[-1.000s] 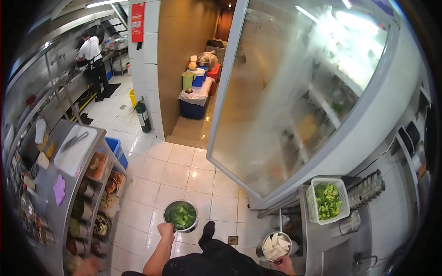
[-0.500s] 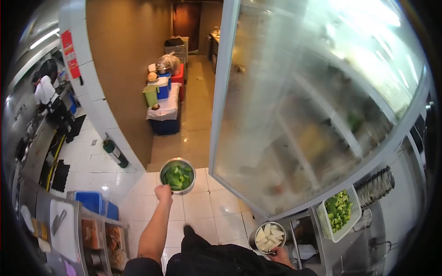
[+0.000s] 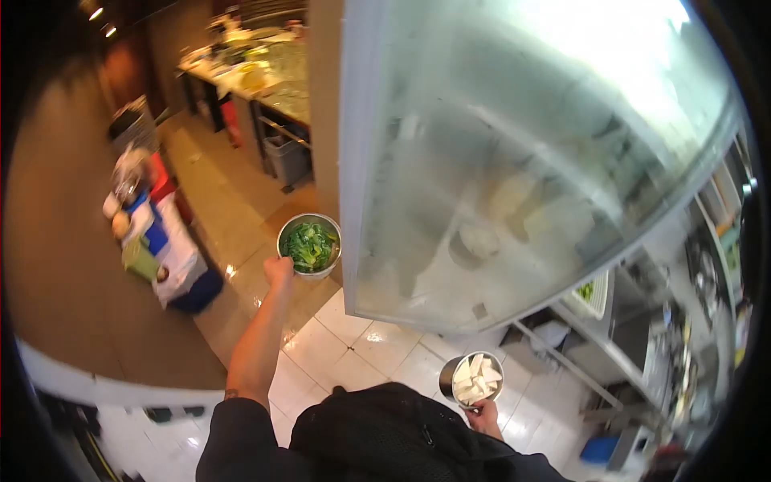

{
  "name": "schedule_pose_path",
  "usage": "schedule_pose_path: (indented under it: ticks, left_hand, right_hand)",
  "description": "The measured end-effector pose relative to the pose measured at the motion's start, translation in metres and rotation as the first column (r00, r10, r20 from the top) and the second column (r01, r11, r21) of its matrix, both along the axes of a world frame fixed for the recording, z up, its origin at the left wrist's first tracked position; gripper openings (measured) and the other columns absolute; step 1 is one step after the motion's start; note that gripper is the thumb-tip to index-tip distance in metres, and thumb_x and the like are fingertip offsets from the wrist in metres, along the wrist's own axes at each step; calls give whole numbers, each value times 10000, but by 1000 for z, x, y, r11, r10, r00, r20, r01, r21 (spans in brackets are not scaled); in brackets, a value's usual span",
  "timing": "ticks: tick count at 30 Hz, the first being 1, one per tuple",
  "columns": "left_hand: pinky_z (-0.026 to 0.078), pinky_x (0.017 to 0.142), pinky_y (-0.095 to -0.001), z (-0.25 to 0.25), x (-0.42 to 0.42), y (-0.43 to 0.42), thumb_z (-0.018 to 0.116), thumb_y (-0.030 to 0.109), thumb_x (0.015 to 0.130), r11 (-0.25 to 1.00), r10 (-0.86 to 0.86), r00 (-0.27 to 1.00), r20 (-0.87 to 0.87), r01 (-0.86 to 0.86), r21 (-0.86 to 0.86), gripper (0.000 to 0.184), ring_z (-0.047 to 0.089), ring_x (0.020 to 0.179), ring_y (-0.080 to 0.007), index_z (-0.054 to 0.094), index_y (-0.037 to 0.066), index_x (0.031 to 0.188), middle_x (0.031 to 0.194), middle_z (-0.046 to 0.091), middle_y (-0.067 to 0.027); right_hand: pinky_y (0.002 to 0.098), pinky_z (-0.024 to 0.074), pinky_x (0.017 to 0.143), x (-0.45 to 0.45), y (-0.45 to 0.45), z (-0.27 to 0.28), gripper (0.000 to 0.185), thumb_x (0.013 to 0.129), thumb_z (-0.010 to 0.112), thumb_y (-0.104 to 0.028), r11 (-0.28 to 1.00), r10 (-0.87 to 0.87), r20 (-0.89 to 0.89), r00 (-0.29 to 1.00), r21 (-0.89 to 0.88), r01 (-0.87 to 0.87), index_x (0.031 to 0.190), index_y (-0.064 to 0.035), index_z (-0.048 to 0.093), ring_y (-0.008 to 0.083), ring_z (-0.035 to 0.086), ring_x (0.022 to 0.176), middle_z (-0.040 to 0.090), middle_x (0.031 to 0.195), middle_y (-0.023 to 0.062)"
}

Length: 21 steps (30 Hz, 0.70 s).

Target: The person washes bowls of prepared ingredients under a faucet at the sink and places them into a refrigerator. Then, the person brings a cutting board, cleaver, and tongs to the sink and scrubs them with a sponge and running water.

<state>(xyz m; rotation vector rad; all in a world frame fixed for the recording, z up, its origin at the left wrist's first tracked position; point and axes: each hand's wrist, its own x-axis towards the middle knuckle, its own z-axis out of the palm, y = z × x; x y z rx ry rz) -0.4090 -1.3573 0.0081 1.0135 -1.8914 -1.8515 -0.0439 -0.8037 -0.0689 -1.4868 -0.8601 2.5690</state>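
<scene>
Stretched out in front of me, my left hand (image 3: 279, 269) grips the near rim of a round metal pot (image 3: 336, 255). Dark green leafy vegetables (image 3: 308, 246) lie inside it. Lower on the right, my right hand (image 3: 483, 416) is closed on the near side of a second metal pot (image 3: 446, 377), which holds white wedge-shaped pieces (image 3: 478, 379) that I cannot identify. Both pots hang above the floor, and their contents face up. The exact grip of my fingers on each pot is partly hidden.
A large fogged glass panel (image 3: 482, 177) in a metal frame stands to my right. Coolers under a white cloth (image 3: 181, 261) sit on the left by the brown wall (image 3: 64, 241). A counter (image 3: 241, 76) and grey bin (image 3: 287, 159) are beyond. Steel shelving (image 3: 594, 353) lines the right.
My view has turned right: the coolers have shifted left and the far counter has come into sight. Both pots stay in my hands, and the co-worker is out of view.
</scene>
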Motion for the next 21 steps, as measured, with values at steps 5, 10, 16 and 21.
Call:
schedule_pose_path:
  ticks: [5, 10, 16, 21]
  left_hand:
    - [510, 477, -358, 7, -94, 32, 563, -33, 692, 964, -234, 972, -35, 236, 121, 108, 624, 560, -241, 628, -52, 777, 685, 614, -136]
    - [555, 486, -408, -24, -119, 9, 545, -65, 703, 855, -503, 864, 19, 495, 153, 65, 634, 576, -272, 565, -4, 691, 699, 615, -151]
    - [493, 452, -355, -36, -108, 37, 578, -86, 679, 712, -699, 715, 0, 695, 98, 95, 601, 527, -205, 641, -42, 736, 664, 634, -115]
    - [441, 470, -349, -68, -77, 49, 615, -37, 653, 590, -801, 597, 46, 773, 234, 38, 584, 526, -176, 648, -25, 666, 606, 620, -79]
  right_hand:
    - [649, 528, 873, 26, -52, -7, 584, 702, 463, 85, 983, -182, 238, 954, 77, 168, 1283, 55, 409, 443, 554, 1102, 493, 1237, 210]
    - [624, 515, 914, 64, -129, -5, 540, 735, 447, 78, 916, -385, 173, 907, -47, 398, 1274, 81, 415, 470, 544, 1097, 514, 1191, 247]
    - [354, 507, 689, 80, -246, -14, 473, 700, 859, -369, 739, -106, -17, 994, 667, 90, 866, -13, 597, 208, 624, 697, 637, 777, 93]
    - [547, 507, 852, 30, -328, 68, 328, 843, 548, -43, 563, 116, 566, 816, 640, -523, 1169, -3, 543, 327, 528, 1059, 530, 1170, 188]
